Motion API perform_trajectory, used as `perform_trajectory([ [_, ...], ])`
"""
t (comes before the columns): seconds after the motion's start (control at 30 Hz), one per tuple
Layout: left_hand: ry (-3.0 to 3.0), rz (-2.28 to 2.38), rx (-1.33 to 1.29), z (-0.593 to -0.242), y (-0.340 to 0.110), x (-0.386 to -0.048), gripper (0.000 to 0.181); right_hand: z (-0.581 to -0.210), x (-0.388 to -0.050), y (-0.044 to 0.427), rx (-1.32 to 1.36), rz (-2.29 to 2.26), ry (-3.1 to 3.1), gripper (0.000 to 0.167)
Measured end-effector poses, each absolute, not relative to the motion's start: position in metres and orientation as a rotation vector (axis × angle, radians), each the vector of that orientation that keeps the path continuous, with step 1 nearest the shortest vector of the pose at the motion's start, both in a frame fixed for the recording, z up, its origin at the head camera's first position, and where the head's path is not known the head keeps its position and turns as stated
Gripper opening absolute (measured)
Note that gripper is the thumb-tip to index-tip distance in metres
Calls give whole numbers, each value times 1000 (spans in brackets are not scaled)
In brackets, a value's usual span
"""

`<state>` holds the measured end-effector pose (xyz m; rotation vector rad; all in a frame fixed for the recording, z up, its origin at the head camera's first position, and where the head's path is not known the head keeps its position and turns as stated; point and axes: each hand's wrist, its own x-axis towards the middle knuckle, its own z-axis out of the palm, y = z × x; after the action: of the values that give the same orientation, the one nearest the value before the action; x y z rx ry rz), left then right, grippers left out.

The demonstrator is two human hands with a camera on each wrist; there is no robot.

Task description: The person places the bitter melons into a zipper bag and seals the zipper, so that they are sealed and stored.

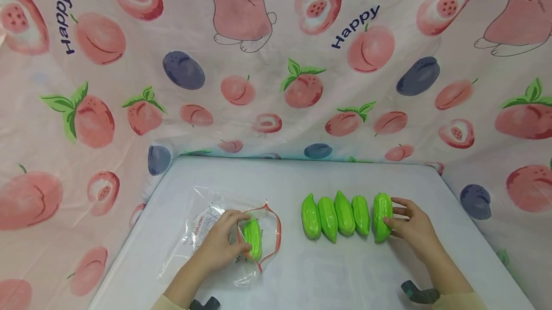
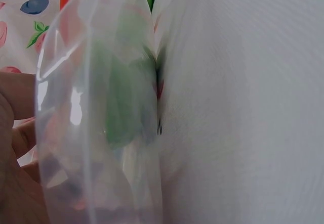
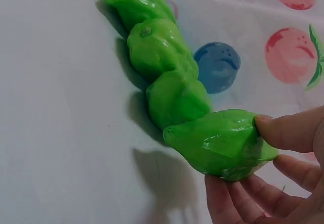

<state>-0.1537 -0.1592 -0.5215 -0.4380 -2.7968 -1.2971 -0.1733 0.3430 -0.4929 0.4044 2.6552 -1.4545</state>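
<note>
- The left hand [image 1: 222,243] pinches the clear, red-rimmed plastic bag [image 1: 202,216]; slackening might sag its mouth over the ridged, glossy green gourd [image 1: 256,237] inside.
- The right hand [image 1: 416,229] grips another glossy green gourd [image 1: 381,214]; its slick surface could slip.
- Four similar green gourds [image 1: 344,215] lie leftward; a knock could roll them.

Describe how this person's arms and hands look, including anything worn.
The left hand and right hand are ungloved. Pale yellow sleeves end partway up the forearms. A dark, bent fitting shows beside each forearm, possibly part of the wrist camera.
</note>
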Motion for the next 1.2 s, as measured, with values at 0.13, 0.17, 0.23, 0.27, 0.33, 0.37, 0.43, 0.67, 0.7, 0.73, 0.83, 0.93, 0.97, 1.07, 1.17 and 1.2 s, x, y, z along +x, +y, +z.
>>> perform_trajectory([
  [0.13,-2796,-1300,-440,-523,-159,-154,72,-487,-171,338,389,-1450,2676,83],
  [0.17,-2798,-1299,-440,-523,-159,-154,72,-486,-170,337,379,-1453,2680,83],
  [0.23,-2799,-1297,-440,-524,-159,-155,72,-483,-169,334,355,-1465,2686,83],
  [0.27,-2800,-1293,-439,-524,-160,-155,72,-481,-169,332,344,-1469,2689,82],
  [0.33,-2803,-1294,-440,-525,-160,-155,72,-479,-168,330,323,-1481,2692,82],
  [0.37,-2802,-1293,-443,-525,-160,-156,72,-478,-168,329,320,-1485,2692,82],
  [0.43,-2802,-1291,-448,-526,-160,-156,72,-477,-168,327,309,-1489,2691,82],
  [0.67,-2786,-1286,-458,-525,-159,-155,72,-473,-167,320,281,-1496,2686,82],
  [0.7,-2788,-1289,-455,-524,-159,-155,72,-472,-167,319,277,-1498,2686,82],
  [0.73,-2789,-1287,-453,-524,-159,-155,71,-471,-167,317,274,-1501,2685,82],
  [0.83,-2794,-1281,-449,-524,-159,-155,71,-468,-166,310,248,-1509,2679,82],
  [0.93,-2797,-1278,-446,-525,-159,-155,71,-465,-165,303,225,-1526,2661,79],
  [0.97,-2797,-1277,-447,-525,-159,-155,71,-465,-164,301,219,-1530,2656,79],
  [1.07,-2796,-1281,-447,-525,-159,-154,71,-464,-165,294,210,-1530,2647,79],
  [1.17,-2797,-1286,-445,-524,-159,-154,72,-464,-165,287,205,-1506,2650,78],
  [1.2,-2798,-1287,-443,-524,-159,-154,72,-464,-165,284,202,-1499,2651,78],
])
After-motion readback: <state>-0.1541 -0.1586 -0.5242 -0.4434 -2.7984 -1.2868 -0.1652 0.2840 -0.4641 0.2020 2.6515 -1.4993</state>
